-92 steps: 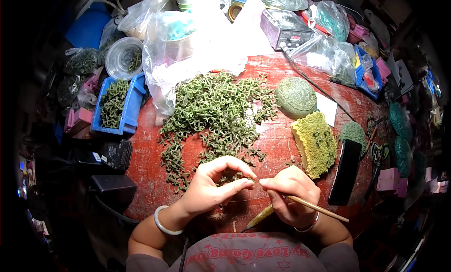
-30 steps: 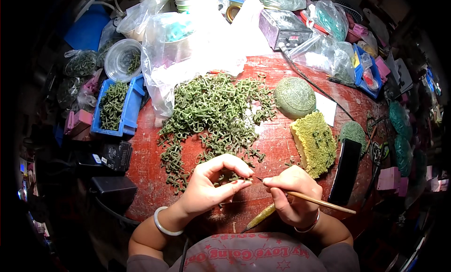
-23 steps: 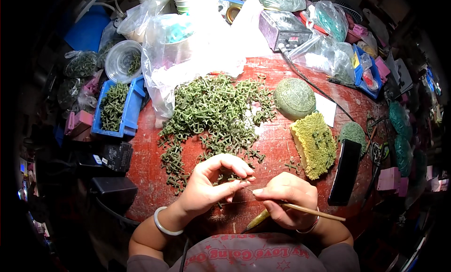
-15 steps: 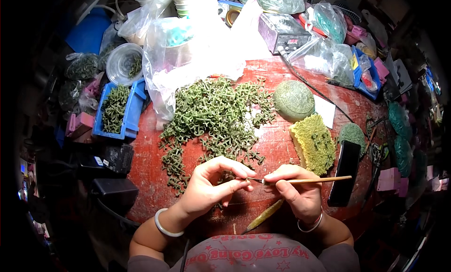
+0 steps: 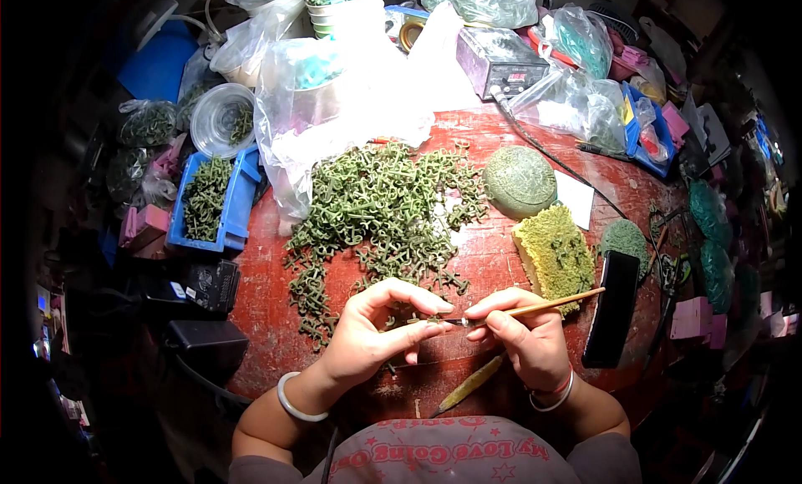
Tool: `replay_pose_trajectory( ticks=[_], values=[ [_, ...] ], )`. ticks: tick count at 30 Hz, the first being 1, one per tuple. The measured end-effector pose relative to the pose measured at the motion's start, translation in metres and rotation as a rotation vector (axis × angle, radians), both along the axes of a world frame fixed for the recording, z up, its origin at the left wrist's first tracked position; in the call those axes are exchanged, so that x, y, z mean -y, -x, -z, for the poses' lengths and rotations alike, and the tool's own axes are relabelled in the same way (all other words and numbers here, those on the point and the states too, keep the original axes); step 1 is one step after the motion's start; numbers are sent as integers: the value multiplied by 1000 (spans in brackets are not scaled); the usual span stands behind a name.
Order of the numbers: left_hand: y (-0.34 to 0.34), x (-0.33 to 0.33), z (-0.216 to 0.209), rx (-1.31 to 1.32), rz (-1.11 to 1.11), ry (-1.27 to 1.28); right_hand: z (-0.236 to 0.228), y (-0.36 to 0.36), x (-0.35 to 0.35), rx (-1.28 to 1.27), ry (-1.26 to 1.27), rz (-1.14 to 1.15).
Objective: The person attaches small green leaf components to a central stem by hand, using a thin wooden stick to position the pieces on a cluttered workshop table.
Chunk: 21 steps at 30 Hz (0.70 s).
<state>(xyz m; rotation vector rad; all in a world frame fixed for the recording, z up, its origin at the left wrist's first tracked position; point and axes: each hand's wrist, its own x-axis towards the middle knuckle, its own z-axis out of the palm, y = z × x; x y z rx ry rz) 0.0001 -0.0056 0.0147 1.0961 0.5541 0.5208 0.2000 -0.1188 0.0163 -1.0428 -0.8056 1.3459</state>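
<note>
My right hand point(image 5: 535, 338) grips a slim paintbrush point(image 5: 576, 298) with a wooden handle, pointing its dark tip leftward. Facing it, my left hand point(image 5: 355, 329) pinches a small green piece point(image 5: 438, 318) between thumb and forefinger, mostly hidden by the fingers. The brush tip meets or nearly meets that piece; I cannot tell which. Just beyond my left hand spreads a heap of small curled green pieces point(image 5: 368, 196). A yellow-green sponge point(image 5: 555, 254) with dark spots lies beyond my right hand. Between my forearms rests a slender yellowish pointed tool point(image 5: 472, 385).
A dark phone point(image 5: 614, 309) lies right of my right hand. Behind the sponge sit a round green dome point(image 5: 520, 182) and a white card point(image 5: 576, 198). At left stands a blue bin point(image 5: 238, 204) of green pieces. Plastic bags point(image 5: 284, 125) and a power box point(image 5: 501, 62) crowd the back.
The brush handle has tilted, its far end rising away from me and shifting slightly left. My right hand has turned a little with it; my left hand has hardly moved.
</note>
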Motion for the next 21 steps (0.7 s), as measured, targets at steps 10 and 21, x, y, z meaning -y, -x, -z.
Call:
replay_pose_trajectory(
  ticks=[10, 21],
  values=[
    [-1, 0, 0, 36, 33, 35, 1, -1, -1, -65, 34, -22],
    [2, -2, 3, 98, 76, 86, 1, -1, -1, -84, 37, -61]
  ],
)
